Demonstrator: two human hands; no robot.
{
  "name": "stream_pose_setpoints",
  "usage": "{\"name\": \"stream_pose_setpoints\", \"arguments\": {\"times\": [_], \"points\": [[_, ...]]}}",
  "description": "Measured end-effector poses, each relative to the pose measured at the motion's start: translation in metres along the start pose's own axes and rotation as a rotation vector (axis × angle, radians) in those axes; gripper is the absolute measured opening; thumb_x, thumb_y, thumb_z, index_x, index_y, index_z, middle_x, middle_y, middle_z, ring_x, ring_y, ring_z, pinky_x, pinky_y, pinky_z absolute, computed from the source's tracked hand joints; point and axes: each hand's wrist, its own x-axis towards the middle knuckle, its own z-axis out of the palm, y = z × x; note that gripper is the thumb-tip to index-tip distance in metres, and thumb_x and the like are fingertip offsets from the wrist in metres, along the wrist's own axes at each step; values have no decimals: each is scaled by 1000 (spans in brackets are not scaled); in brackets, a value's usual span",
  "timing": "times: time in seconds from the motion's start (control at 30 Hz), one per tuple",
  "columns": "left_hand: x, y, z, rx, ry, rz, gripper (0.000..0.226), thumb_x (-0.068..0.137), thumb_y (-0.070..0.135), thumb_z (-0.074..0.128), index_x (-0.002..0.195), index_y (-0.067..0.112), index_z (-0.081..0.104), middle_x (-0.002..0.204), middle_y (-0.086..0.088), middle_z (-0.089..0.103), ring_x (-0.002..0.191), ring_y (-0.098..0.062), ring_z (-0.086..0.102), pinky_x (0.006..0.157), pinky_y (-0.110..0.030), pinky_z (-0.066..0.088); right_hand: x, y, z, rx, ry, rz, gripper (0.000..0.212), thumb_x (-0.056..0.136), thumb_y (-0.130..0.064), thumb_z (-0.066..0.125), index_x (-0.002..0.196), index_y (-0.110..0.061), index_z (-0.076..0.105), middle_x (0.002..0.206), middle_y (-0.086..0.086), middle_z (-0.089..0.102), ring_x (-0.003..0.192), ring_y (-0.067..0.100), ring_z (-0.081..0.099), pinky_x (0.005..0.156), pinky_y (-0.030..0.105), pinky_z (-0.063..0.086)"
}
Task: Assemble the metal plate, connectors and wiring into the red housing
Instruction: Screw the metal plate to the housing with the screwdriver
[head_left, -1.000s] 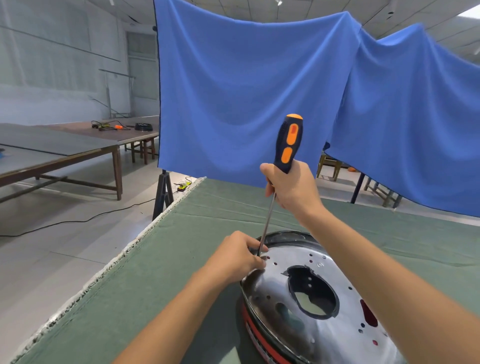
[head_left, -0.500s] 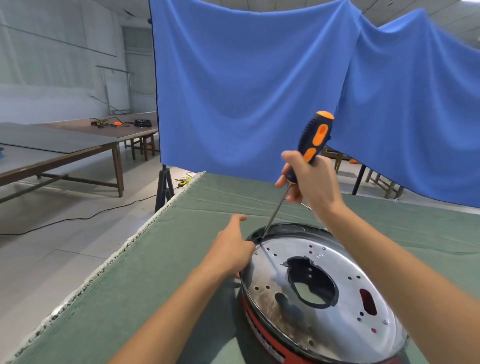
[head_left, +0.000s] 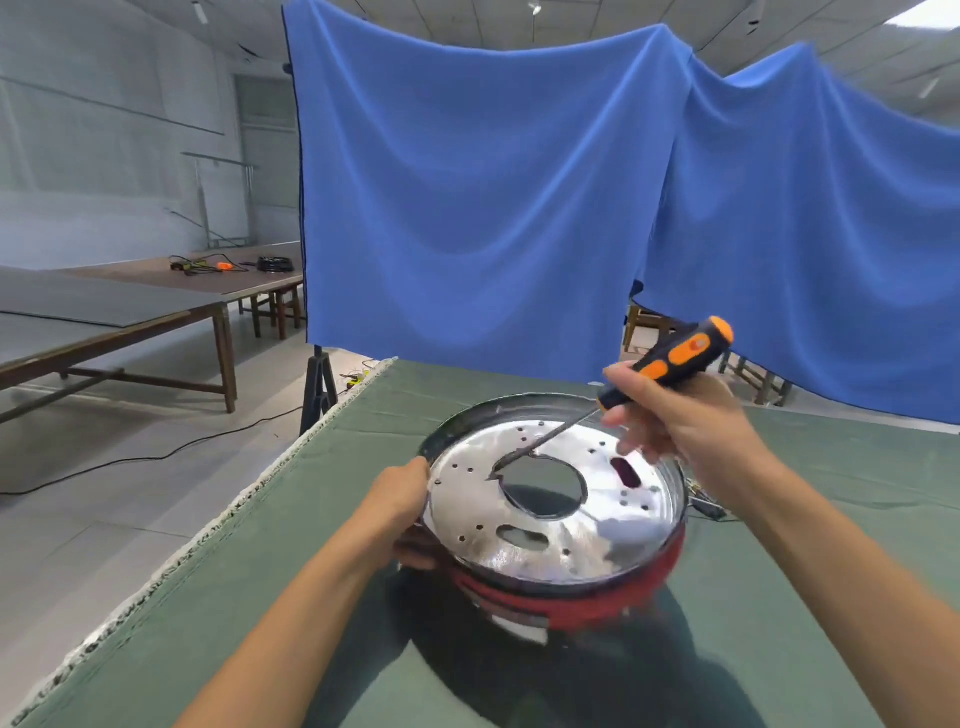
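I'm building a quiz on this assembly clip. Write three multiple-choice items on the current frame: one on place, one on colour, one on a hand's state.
1. Where does the metal plate sit?
A. on top of the red housing
B. on the floor
C. on the far wooden table

2. What colours is the screwdriver handle?
A. blue and white
B. black and orange
C. all red

3. What is the left hand doing?
A. hanging idle off the table
B. holding the screwdriver
C. gripping the plate's rim

Key: 1 A, the red shell shows directly beneath the plate. 2 B, orange patches on a black grip. 3 C, its fingers curl round the plate's left edge while the right hand holds the tool.
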Motion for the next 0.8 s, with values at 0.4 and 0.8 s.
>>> {"name": "stream_pose_setpoints", "arguments": {"times": [0.4, 0.8], "points": [[16, -9, 3, -109, 91, -10, 32, 91, 32, 31, 82, 14, 57, 78, -10, 61, 75, -28, 61, 52, -40, 56, 4, 18, -10, 501, -544, 616, 39, 54, -29, 86, 81, -15, 63, 73, 14, 61, 49, 21, 59, 45, 24, 51], [17, -8, -4, -310, 153, -49, 22, 86, 32, 40, 74, 18, 52, 68, -2, 53, 61, -23, 50, 51, -37, 53, 7, 8, -22, -598, -520, 484, 19, 72, 0, 55, 90, 1, 60, 81, 19, 71, 55, 25, 60, 43, 22, 41]]}}
